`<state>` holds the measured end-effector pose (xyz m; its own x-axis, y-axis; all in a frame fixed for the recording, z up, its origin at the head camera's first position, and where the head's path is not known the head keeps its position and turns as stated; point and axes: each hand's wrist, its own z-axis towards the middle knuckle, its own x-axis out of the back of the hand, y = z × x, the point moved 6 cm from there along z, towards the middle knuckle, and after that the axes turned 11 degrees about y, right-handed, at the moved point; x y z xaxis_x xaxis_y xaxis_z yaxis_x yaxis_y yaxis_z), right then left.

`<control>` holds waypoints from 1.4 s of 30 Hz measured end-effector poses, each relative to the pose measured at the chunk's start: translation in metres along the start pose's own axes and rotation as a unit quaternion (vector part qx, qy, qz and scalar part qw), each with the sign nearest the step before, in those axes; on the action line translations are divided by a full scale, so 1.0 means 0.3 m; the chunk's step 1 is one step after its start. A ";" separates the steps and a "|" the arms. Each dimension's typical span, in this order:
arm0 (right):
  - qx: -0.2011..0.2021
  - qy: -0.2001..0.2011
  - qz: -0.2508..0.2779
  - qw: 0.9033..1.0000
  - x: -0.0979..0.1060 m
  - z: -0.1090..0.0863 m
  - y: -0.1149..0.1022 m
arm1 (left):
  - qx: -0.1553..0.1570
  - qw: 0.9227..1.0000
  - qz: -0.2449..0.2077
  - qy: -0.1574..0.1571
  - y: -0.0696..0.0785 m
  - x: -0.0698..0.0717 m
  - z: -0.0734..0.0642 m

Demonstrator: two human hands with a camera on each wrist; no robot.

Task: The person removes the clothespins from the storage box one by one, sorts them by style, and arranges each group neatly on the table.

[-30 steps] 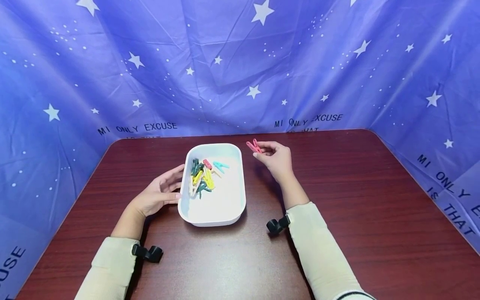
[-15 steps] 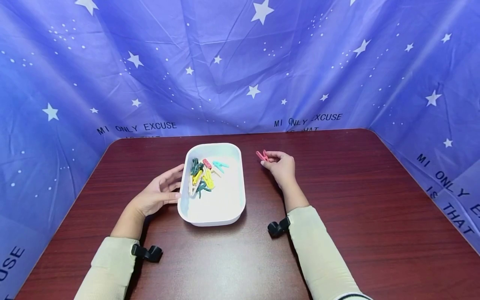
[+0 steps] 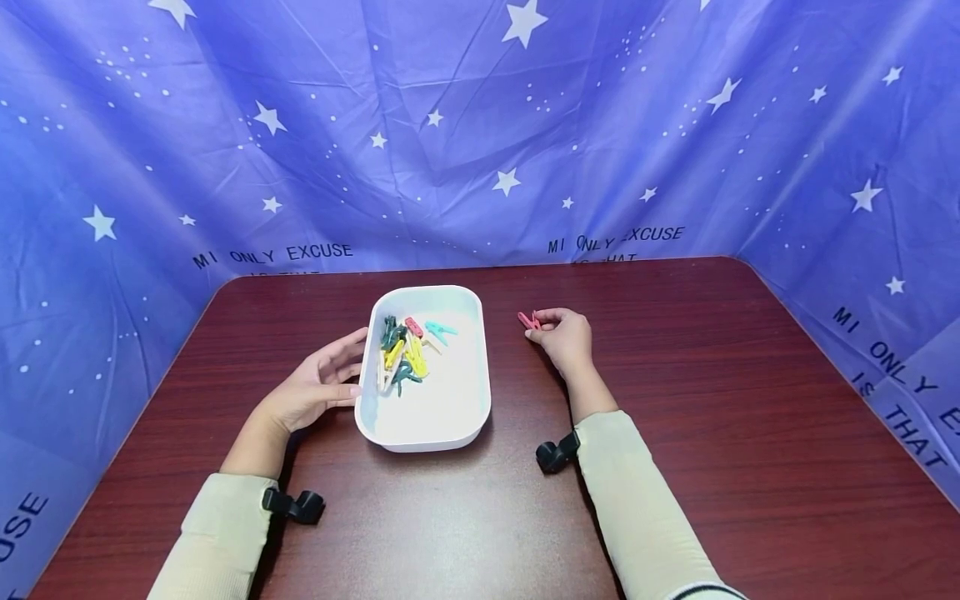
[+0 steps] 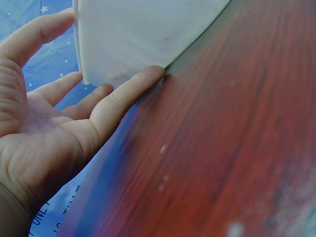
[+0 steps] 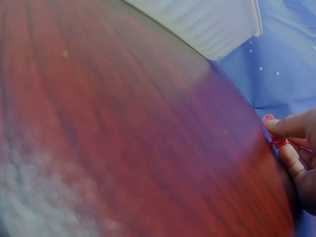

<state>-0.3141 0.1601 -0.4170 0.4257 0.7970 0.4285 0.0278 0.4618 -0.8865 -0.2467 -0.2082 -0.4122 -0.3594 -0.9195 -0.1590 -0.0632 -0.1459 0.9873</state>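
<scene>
A white plastic tub [image 3: 442, 417] stands on the table with several clothespins in its left part: dark green, yellow [image 3: 417, 358], red, cream and a light blue one [image 3: 440, 332]. My left hand [image 3: 318, 383] rests against the tub's left side, its fingers extended along the outer wall [image 4: 133, 39]. To the right of the tub, my right hand [image 3: 564, 337] pinches a red clothespin [image 3: 527, 321] between thumb and fingers, low over the table. In the right wrist view the same clothespin [image 5: 268, 118] shows partly, covered by the fingertips.
The dark red wooden table [image 3: 720, 400] spreads around the tub. A blue curtain [image 3: 450, 167] with white stars hangs behind and along both sides. Black wrist cameras [image 3: 557, 454] are strapped on both sleeves.
My right hand has moved down and slightly right with the red clothespin, from near the table's back edge. My left hand and the tub have stayed in place.
</scene>
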 end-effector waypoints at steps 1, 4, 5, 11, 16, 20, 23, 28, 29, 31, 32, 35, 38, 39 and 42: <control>0.002 0.001 -0.006 1.000 0.001 0.000 0.000 | 0.000 1.000 -0.001 -0.001 0.000 0.000 0.000; 0.008 0.002 -0.023 1.000 0.004 0.000 -0.002 | 0.002 1.000 -0.002 -0.003 0.000 -0.003 0.000; 0.008 0.003 -0.026 1.000 0.004 0.001 -0.002 | 0.003 1.000 -0.003 -0.003 -0.001 -0.003 0.000; 0.005 0.016 0.001 1.000 0.017 0.002 -0.016 | 0.002 1.000 -0.002 -0.005 -0.003 -0.001 -0.001; 0.012 0.024 0.047 0.999 0.033 -0.001 -0.060 | 0.000 1.000 0.001 -0.002 -0.004 0.002 0.000; 0.031 0.026 0.057 0.998 0.042 -0.003 -0.097 | 0.003 1.000 0.001 -0.002 -0.003 -0.001 -0.002; 0.042 0.024 0.065 0.997 0.045 -0.004 -0.120 | 0.002 1.000 0.002 -0.004 -0.003 -0.002 -0.002; 0.053 0.016 0.093 0.994 0.044 -0.007 -0.159 | 0.005 1.000 0.001 -0.001 -0.001 -0.005 -0.002; 0.055 0.014 0.099 0.994 0.045 -0.007 -0.169 | 0.006 1.000 0.001 -0.001 -0.001 -0.005 -0.001; 0.059 0.009 0.108 0.992 0.044 -0.008 -0.189 | 0.005 1.000 0.000 -0.002 -0.001 -0.006 -0.001; 0.061 0.006 0.113 0.992 0.044 -0.008 -0.199 | 0.003 1.000 0.000 -0.003 0.000 -0.006 0.000; 0.069 0.000 0.120 0.990 0.043 -0.010 -0.232 | -0.003 1.000 0.000 -0.007 0.001 -0.006 0.000; 0.075 -0.006 0.121 0.990 0.039 -0.015 -0.263 | -0.005 1.000 0.000 -0.008 0.004 -0.006 -0.002; 0.077 -0.009 0.120 0.990 0.037 -0.016 -0.273 | -0.005 1.000 -0.001 -0.007 0.004 -0.006 -0.002; 0.080 -0.018 0.118 0.990 0.031 -0.023 -0.303 | -0.005 1.000 -0.003 -0.009 0.006 -0.006 -0.002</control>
<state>-0.3064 0.1228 -0.3337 0.3702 0.9023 0.2208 -0.2130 0.3138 -0.9253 -0.2456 -0.2071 -0.4103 -0.3749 -0.9122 -0.1652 -0.0556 -0.1558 0.9862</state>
